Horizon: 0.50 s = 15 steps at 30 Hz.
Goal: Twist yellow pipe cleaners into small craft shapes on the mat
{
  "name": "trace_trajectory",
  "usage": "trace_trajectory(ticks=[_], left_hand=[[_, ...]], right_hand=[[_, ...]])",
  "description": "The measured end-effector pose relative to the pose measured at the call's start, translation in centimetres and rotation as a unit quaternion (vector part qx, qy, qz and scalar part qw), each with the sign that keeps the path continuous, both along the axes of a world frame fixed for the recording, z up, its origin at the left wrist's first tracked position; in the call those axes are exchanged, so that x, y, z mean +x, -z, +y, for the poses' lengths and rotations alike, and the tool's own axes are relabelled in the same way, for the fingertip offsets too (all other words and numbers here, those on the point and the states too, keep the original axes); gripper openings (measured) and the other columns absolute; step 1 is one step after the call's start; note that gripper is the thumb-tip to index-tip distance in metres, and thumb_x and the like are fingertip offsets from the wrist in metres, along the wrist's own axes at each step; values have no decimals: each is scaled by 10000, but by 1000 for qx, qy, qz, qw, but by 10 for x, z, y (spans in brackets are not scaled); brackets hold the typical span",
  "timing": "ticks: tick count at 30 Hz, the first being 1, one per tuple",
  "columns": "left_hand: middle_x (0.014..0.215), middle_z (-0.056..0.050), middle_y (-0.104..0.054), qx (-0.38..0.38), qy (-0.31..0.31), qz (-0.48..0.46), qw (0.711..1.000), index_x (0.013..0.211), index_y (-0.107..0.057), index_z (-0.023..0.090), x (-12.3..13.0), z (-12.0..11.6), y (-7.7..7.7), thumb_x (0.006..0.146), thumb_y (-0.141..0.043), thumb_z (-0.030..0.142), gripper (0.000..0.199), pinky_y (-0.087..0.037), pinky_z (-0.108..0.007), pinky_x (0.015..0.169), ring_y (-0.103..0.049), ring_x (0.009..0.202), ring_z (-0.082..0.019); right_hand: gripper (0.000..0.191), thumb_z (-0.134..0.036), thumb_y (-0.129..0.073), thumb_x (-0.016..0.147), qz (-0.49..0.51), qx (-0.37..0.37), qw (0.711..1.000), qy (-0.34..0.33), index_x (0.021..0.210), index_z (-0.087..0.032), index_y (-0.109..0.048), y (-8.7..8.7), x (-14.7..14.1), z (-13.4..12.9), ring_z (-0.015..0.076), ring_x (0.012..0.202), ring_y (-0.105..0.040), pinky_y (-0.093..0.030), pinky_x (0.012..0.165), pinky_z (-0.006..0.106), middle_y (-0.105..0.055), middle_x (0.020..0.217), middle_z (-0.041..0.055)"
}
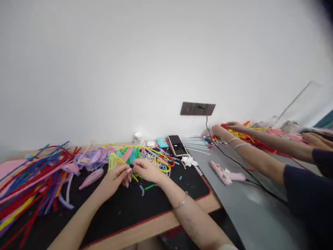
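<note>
My left hand (117, 177) and my right hand (147, 171) meet over the black mat, fingertips pinched together. Between them shows a small black piece (131, 166), too small and blurred to name. Just behind my hands, a long yellow pipe cleaner (145, 147) curves across the pile; whether my fingers also touch it I cannot tell. Cut pipe cleaner bits and coiled green ones (134, 155) lie around it. A pink pipe cleaner shape (91, 178) rests left of my left hand. Short green (150, 186) and lilac (142, 190) pieces lie below my right hand.
Many loose pipe cleaners (31, 194) spread over the left side. A phone (177, 146), crumpled white tissue (189, 161) and glue sticks (196, 144) lie to the right. A corded pink glue gun (225, 173) rests on the grey table (234, 205). Another person's arms (255, 154) reach in there.
</note>
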State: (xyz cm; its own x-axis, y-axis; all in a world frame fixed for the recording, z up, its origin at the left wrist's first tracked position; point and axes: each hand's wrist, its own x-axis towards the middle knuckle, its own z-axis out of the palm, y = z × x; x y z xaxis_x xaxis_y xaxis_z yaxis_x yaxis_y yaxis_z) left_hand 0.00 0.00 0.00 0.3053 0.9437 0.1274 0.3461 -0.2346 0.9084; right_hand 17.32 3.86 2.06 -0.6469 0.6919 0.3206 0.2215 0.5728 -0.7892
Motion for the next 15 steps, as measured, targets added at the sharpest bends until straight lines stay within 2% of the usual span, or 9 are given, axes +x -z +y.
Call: trace_trajectory(ticks=[4,10,15], left_hand=[[532,19,-525,-23,14,-30,999,623,-488,186,0,-2,-6,847,-449,422,328,-409,-258,546,-511,500,-139],[526,24,-513,-129,41,-131,982,625,-472,184,-4,-3,-1,821,-508,398,293,-367,-229,501,-453,469,-109],[442,55,-445,-196,59,-214,955,674,-445,182,-5,-7,-1,826,-525,371,256,-277,-205,437,-352,396,-73]], right_hand=[[222,-193,-416,836,10,-48,998,-26,617,-165,-388,-1,0,-1,70,548,-353,-268,524,197,-376,576,-53],[273,-341,-447,854,106,-208,966,-110,649,-168,-403,-2,-2,-7,53,450,-296,-232,449,198,-355,517,-71],[317,-415,-501,823,142,-248,946,-152,649,-157,-437,-4,-2,-9,44,430,-289,-212,439,203,-364,501,-73]])
